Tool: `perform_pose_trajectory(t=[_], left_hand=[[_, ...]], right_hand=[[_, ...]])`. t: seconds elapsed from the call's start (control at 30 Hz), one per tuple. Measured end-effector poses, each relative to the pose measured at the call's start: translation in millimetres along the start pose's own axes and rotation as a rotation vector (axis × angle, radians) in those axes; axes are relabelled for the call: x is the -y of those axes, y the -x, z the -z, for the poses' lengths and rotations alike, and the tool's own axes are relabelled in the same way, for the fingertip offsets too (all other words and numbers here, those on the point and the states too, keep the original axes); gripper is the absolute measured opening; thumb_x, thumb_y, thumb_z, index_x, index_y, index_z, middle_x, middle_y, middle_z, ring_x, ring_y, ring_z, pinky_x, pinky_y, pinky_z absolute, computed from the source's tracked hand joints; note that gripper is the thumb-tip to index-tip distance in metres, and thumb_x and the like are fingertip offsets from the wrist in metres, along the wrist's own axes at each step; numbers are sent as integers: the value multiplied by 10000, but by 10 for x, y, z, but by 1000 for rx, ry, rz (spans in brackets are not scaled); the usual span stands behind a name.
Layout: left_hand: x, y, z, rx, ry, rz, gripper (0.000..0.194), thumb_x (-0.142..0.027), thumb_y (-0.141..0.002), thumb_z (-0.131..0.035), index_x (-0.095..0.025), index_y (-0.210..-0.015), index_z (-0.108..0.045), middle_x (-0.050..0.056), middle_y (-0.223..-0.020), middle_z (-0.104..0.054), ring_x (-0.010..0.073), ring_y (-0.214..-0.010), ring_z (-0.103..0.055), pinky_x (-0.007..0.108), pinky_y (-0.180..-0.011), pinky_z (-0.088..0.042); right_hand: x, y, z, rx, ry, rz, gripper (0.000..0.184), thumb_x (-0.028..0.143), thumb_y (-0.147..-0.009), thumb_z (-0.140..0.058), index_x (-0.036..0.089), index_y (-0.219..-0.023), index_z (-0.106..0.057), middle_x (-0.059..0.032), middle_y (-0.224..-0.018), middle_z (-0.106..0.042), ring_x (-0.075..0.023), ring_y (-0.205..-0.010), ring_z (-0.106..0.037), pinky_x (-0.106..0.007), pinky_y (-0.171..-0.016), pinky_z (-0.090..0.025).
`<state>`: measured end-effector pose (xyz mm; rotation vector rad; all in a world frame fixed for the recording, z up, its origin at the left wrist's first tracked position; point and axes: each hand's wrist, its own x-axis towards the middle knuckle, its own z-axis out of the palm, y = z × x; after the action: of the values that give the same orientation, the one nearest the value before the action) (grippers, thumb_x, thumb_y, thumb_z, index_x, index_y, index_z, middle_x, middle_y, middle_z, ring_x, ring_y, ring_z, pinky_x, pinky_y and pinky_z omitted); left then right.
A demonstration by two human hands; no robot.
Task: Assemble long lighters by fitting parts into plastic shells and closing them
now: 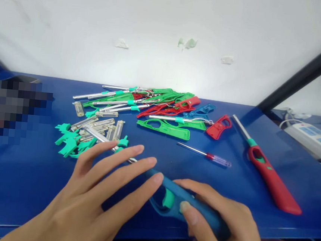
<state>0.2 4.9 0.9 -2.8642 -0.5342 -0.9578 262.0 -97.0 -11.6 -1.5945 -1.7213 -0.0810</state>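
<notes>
My right hand (222, 219) is wrapped round the blue body (177, 189) of a long-nosed gas lighter, thumb on its side near the green trigger (168, 198). Its silver tube (100, 134) points away to the left and passes behind my left fingers. Spread and stretched out, the fingers of my left hand (100, 194) lie over the lighter's front part; the left thumb is hidden. Just beyond that hand are several clear fuel tanks (118, 130) and a heap of green plastic triggers (68, 146).
A screwdriver (205, 154) lies mid-table, with a whole red lighter (273, 179) to its right. Behind are green half shells (164, 129), red shells (218, 126) and loose metal tubes (108, 101) with wires. A white power strip (311, 135) sits at the right, by a dark post (302, 76).
</notes>
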Motion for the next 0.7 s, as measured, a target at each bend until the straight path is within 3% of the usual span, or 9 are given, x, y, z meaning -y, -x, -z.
perform_pose_trajectory(t=[0.13, 0.27, 0.33, 0.5, 0.6, 0.7], left_hand=[[20, 40, 31, 11, -6, -27, 494, 13, -1081, -479, -214, -1437, -736, 49, -1474, -753, 263, -1551, -530, 528, -1415, -206], [34, 73, 25, 28, 10, -18, 448, -51, -1114, -522, -233, -1466, -731, 28, -1441, -772, 250, -1406, -609, 508, -1399, -243], [41, 61, 6, 57, 42, -39, 426, -64, -1117, -537, -215, -1464, -732, 38, -1442, -771, 255, -1370, -622, 501, -1375, -282], [11, 14, -20, 30, 92, -39, 315, -111, -1109, -648, -206, -1387, -761, 42, -1379, -788, 236, -1343, -632, 464, -1327, -334], [2, 35, 19, 44, 81, -64, 404, -113, -1159, -454, -201, -1422, -748, 49, -1392, -790, 248, -1397, -621, 478, -1326, -321], [29, 64, 66, 59, 51, -73, 496, -85, -1149, -356, -172, -1500, -695, 58, -1455, -779, 244, -1459, -608, 468, -1334, -313]], right_hand=[[-6, -62, 66, 60, -60, -27, 249, 551, -1132, -613, 378, -1195, -781, 94, -767, -837, -106, -598, -813, -78, -538, -600], [-54, -79, 60, 76, -40, 26, 264, 593, -1113, -631, 374, -1205, -745, 77, -997, -892, -140, -768, -872, -108, -625, -643], [-89, -96, 67, 112, -91, 11, 227, 570, -1104, -659, 378, -1182, -749, 82, -1018, -890, -144, -783, -871, -125, -656, -657], [-113, -177, 132, 272, -442, -246, 195, 457, -1123, -646, 325, -1075, -781, 74, -713, -767, -113, -567, -756, -108, -552, -601], [-72, -212, 147, 299, -529, -339, 265, 507, -1112, -647, 304, -1056, -808, 47, -727, -770, -123, -556, -747, -123, -527, -604], [-11, -230, 118, 227, -445, -252, 290, 529, -1105, -652, 318, -1014, -828, 52, -723, -786, -124, -556, -763, -121, -527, -612]])
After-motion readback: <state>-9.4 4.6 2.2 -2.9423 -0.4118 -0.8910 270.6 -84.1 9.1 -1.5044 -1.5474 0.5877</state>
